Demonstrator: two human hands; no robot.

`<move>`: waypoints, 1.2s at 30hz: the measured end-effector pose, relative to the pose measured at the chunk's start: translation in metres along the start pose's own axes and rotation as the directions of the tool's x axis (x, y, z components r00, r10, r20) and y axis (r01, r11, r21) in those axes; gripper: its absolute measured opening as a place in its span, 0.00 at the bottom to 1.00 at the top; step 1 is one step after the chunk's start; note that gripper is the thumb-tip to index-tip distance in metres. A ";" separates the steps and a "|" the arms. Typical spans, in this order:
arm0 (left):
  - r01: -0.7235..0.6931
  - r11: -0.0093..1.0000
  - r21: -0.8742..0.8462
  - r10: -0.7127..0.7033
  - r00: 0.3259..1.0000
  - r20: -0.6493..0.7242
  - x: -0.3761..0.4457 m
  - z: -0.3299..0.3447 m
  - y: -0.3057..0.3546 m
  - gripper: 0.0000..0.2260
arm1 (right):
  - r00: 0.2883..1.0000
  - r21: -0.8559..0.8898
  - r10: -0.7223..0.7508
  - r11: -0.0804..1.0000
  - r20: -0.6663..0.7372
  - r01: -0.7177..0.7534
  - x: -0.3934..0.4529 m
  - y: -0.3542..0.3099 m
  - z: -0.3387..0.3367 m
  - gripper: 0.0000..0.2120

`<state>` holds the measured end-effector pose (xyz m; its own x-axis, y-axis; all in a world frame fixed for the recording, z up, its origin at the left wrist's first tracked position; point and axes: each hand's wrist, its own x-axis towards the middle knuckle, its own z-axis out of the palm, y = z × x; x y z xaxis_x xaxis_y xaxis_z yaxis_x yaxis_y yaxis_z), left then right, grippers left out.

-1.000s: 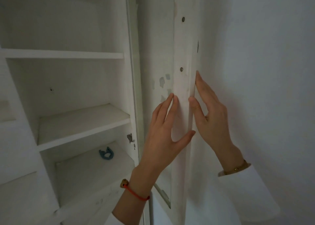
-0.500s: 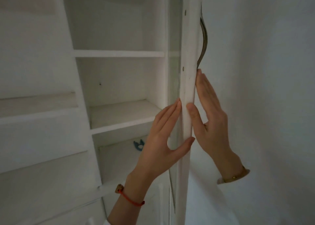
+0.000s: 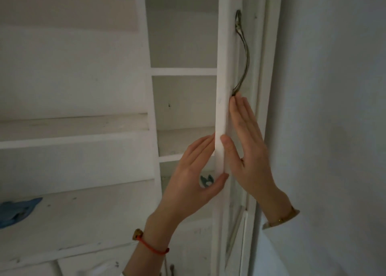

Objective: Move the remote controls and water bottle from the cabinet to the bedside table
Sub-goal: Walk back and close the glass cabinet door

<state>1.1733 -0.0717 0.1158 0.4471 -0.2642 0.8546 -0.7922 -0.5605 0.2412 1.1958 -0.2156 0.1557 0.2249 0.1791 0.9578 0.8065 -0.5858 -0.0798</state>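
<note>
No remote control or water bottle shows in the head view. A white cabinet door (image 3: pixel 224 66) stands edge-on in front of me, with a curved metal handle (image 3: pixel 244 52) on its outer face. My left hand (image 3: pixel 194 177) has its fingers on the door's inner side and its thumb on the edge. My right hand (image 3: pixel 248 154) lies flat on the outer face just below the handle, thumb on the edge. Between them the two hands clasp the door edge.
The white cabinet's bare shelves (image 3: pixel 183 72) show in the gap left of the door. A small blue clip-like object (image 3: pixel 205 181) sits on a lower shelf behind my left hand. Another blue thing (image 3: pixel 14 211) lies at the far left. A plain white wall (image 3: pixel 334 108) fills the right.
The door has swung leftwards across the cabinet opening with both hands on its edge. Its outer face and handle have come into view, and less of the shelves shows.
</note>
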 end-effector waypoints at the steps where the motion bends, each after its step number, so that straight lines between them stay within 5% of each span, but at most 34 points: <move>1: 0.008 1.000 0.014 -0.008 1.000 -0.010 -0.001 -0.003 -0.004 0.30 | 1.000 0.006 -0.002 1.000 0.015 0.002 0.002 -0.001 0.006 0.26; 16: 0.249 0.954 0.165 -0.242 0.968 -0.062 -0.013 -0.037 -0.074 0.31 | 0.985 -0.006 -0.009 1.000 0.174 0.010 0.039 -0.001 0.089 0.34; 36: 0.441 0.809 0.388 -0.374 0.896 -0.239 0.000 -0.031 -0.152 0.29 | 0.966 -0.018 -0.034 0.999 0.257 0.040 0.068 0.021 0.169 0.36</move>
<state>1.2805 0.0378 0.0931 0.5975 0.1607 0.7856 -0.2823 -0.8748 0.3937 1.3206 -0.0827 0.1726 0.3304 0.3960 0.8567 0.8049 -0.5923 -0.0366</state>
